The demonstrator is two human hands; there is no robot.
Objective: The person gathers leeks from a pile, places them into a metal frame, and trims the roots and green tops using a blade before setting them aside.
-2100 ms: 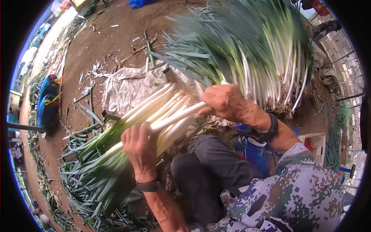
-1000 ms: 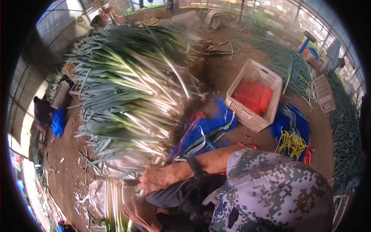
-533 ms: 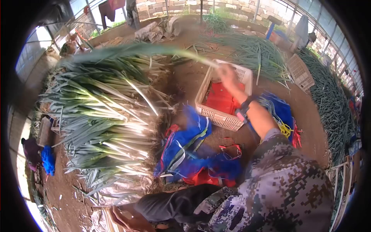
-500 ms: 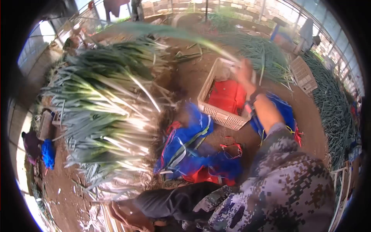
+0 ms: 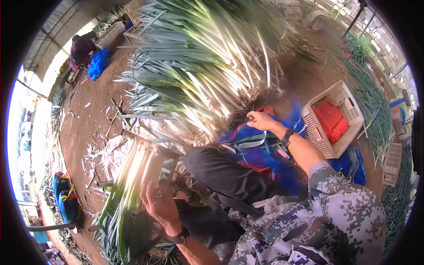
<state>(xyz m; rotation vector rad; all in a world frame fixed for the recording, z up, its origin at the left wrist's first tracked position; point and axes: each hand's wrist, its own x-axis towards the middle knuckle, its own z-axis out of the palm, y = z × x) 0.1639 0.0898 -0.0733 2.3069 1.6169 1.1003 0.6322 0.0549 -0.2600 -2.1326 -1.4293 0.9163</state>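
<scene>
My left hand (image 5: 161, 205), fingers apart and bent, is beside a bundle of leeks (image 5: 134, 176) lying in a metal frame (image 5: 165, 154). I see nothing held in it. My right hand (image 5: 263, 121) reaches over the blue bags (image 5: 251, 137), close to the root ends of a large leek pile (image 5: 207, 66). Its fingers are loosely bent, and no leek shows in them. White stalks and roots in the pile point toward my right hand, green leaves away from it.
Right of my right arm stands a beige plastic crate (image 5: 311, 121) with a red folded item (image 5: 329, 121) inside. More leeks (image 5: 373, 101) lie along the right side. A person in dark clothing (image 5: 81, 51) is at the far left, near a blue bundle (image 5: 98, 63).
My view has turned left and down, bringing my left hand and the framed leeks into sight. My right hand has moved from above the crate toward the pile; the leek it held no longer shows there.
</scene>
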